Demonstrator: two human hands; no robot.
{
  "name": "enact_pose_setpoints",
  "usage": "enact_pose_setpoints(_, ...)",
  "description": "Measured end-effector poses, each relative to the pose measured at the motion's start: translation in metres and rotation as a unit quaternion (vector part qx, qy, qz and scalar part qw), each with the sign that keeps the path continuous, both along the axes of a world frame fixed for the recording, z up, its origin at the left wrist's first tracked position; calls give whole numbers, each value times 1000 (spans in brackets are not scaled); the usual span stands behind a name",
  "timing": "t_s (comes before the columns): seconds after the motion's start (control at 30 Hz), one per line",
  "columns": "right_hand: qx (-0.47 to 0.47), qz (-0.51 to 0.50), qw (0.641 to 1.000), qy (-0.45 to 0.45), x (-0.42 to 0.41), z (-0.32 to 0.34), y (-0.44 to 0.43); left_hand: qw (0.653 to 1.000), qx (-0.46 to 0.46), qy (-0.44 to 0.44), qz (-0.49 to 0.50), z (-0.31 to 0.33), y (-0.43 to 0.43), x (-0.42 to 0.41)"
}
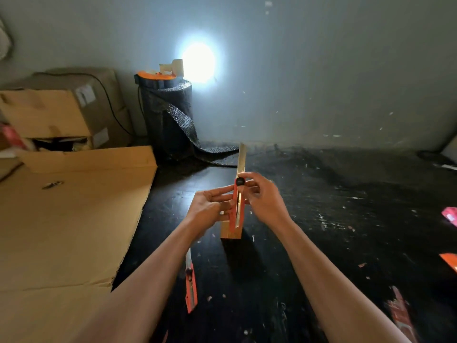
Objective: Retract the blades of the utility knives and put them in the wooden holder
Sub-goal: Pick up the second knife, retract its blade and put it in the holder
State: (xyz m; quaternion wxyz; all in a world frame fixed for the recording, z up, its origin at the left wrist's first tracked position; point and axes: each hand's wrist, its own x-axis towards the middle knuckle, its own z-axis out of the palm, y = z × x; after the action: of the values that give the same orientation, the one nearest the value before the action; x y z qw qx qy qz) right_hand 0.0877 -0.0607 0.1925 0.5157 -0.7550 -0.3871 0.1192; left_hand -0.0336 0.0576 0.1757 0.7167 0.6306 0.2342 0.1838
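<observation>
Barely begun, both the left hand [210,209] and right hand [263,199] grip one knife [238,206], blade out, above the holder [230,230]; another knife [191,288] waits.

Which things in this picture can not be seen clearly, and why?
Head view:
- Wooden holder: the hands and the held knife cover its top, so its slots are hidden.
- Second knife: the left forearm crosses its upper end.
- Orange item: cut off by the right edge.
- Lamp: lost in glare.

Two bare forearms, no sleeves, bare hands
</observation>
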Motion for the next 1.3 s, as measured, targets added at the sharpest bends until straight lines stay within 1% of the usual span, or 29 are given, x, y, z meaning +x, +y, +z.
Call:
enact_pose_setpoints(0.23,-4,-11,999,-38,5,19,-5,1000,-5,-10,3,19,-6,5)
enact_pose_setpoints(0.57,-18,36,999,-21,-4,4,-19,999,-40,-29,5,33,-5,3)
enact_pose_setpoints(0.7,-26,49,998,2,-11,-2,-24,999,-34,-14,24,32,-4,5)
enact_pose_setpoints(0.87,-29,56,998,8,-17,-8,-30,999,-7,-16,41,36,-4,5)
enact_pose_setpoints(1.03,-38,44,998,0,-21,-5,-30,999,18,-19,44,38,-5,7)
enact_pose_setpoints(1.17,-40,33,998,-22,-24,2,-29,998,31,-30,48,42,-3,9)
enact_pose_setpoints(1.3,-14,6,1000,-3,-25,4,-25,997,41,-38,50,43,-3,11)
